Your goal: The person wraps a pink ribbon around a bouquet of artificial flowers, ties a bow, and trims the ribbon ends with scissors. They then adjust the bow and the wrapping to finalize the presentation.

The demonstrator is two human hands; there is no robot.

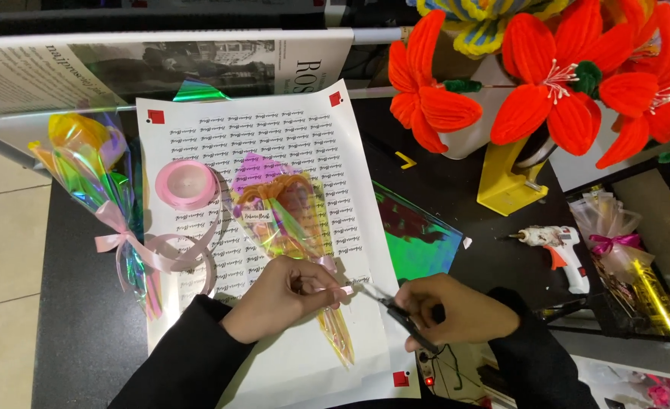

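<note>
Sleeves: both forearms in black sleeves came up from the bottom edge, nearest the camera.
Left hand: left hand (274, 299) lay on the white printed paper sheet (274, 136), fingers (316, 294) pressed together, pinching a thin pink ribbon end (341, 289) at the neck of the wrapped piece.
Right hand: right hand (456, 309) gripped the black-handled scissors (395, 310), fingers curled shut around the handles; blade tips pointed left and met the ribbon end just beside the left hand.
Wrapped piece: small iridescent cellophane bouquet with an orange flower inside (286, 216) lay on the sheet, head away from the camera, its tail running down past the left hand.
Ribbon: pink satin ribbon spool (186, 184) sat on the sheet left of the bouquet, loose loops trailing below it.
Left edge: second iridescent-wrapped bouquet tied with a pink bow (96, 182) lay across the sheet's edge onto the dark bench (85, 303).
Right side: white hot-glue gun (558, 246) rested on the bench, well apart from the hands.
Far side: large red-orange fuzzy-wire flowers (554, 83) stood above a yellow stand (505, 185).
</note>
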